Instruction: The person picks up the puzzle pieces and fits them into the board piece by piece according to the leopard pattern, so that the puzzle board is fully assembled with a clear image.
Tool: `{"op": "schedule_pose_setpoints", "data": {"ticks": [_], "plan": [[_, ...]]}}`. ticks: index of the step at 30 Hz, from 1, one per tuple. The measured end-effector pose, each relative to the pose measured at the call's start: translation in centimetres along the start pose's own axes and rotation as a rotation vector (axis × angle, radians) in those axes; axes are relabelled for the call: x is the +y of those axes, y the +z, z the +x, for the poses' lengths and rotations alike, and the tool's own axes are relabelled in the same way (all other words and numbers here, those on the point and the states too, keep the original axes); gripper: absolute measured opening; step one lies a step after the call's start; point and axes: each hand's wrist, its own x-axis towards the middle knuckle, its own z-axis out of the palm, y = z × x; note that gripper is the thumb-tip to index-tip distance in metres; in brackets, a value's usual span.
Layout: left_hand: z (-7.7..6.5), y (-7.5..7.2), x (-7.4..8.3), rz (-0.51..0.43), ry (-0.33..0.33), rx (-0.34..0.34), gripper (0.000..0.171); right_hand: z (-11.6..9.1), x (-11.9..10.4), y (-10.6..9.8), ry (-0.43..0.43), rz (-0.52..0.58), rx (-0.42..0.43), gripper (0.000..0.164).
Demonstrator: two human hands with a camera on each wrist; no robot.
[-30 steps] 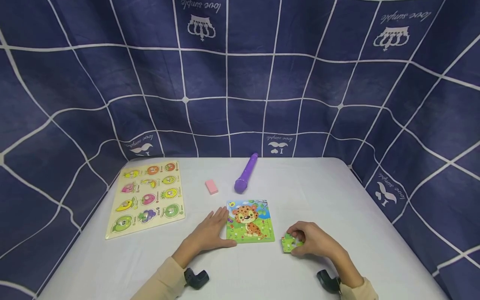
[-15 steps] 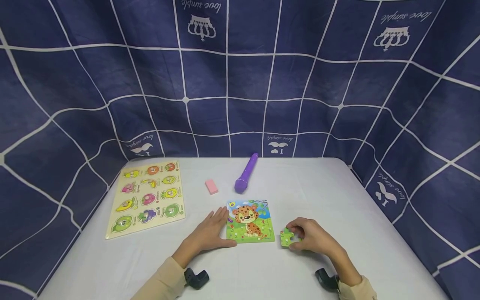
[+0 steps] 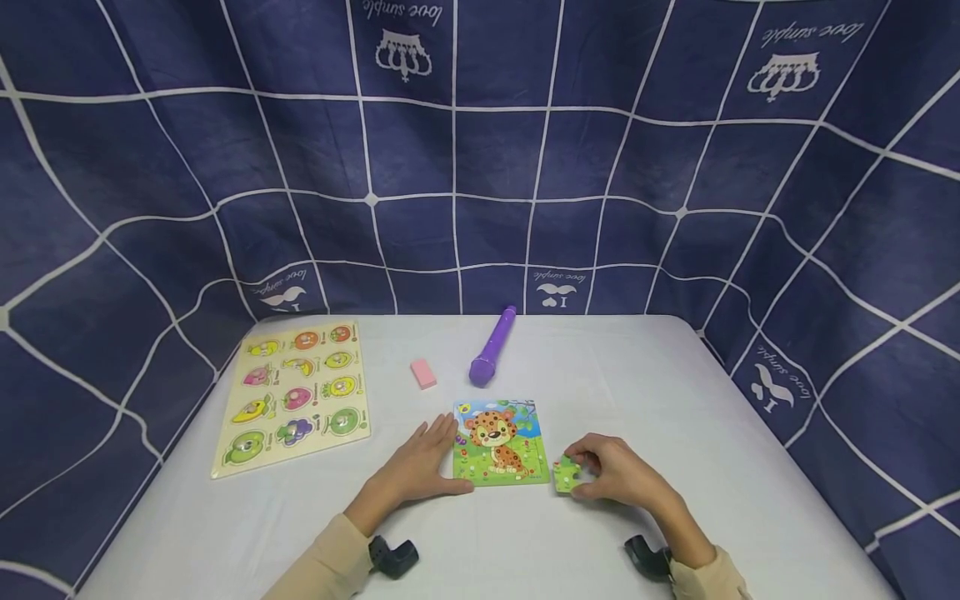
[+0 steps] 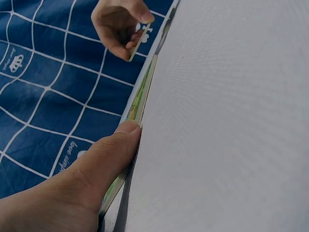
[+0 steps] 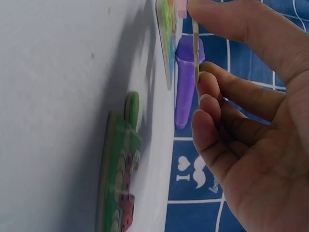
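A square jigsaw puzzle (image 3: 501,446) with a cartoon leopard cub lies flat on the white table. My left hand (image 3: 422,465) rests at its left side, fingers straight, with the thumb along the lower left corner; in the left wrist view that thumb (image 4: 108,152) lies against the puzzle's edge. Just right of the puzzle, my right hand (image 3: 618,471) pinches a green puzzle piece (image 3: 566,474) between thumb and fingers. The right wrist view shows this piece (image 5: 196,53) edge-on, held up off the table, with the other fingers loosely curled.
A fruit peg board (image 3: 296,396) lies at the left. Behind the puzzle are a pink block (image 3: 423,374) and a purple toy microphone (image 3: 492,347). A green object with red patches (image 5: 120,169) lies near my right hand. Blue checked cloth (image 3: 487,167) hangs behind the table.
My right hand has moved left with the puzzle piece, bringing it close to the puzzle's right edge. My left hand has stayed where it was.
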Motion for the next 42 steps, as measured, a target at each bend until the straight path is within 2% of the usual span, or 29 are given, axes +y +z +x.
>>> {"op": "schedule_pose_setpoints", "data": {"ticks": [10, 16, 22, 34, 42], "plan": [[0.0, 0.1, -0.2, 0.019, 0.012, 0.005, 0.112, 1.4, -1.3, 1.1, -0.031, -0.038, 0.007, 0.046], [-0.1, -0.1, -0.1, 0.019, 0.019, 0.002, 0.112, 2.6, -2.6, 1.8, -0.024, -0.065, -0.022, 0.047], [-0.1, -0.3, -0.1, 0.02, 0.02, 0.006, 0.111, 4.4, -4.3, 2.4, -0.083, -0.097, -0.038, 0.048], [-0.1, -0.3, -0.1, 0.025, 0.024, 0.001, 0.112, 7.7, -7.2, 5.0, -0.19, -0.114, -0.089, 0.047], [-0.1, -0.3, 0.0, 0.04, 0.023, 0.0, 0.113, 9.0, -8.1, 6.2, -0.175, -0.122, -0.123, 0.047]]}}
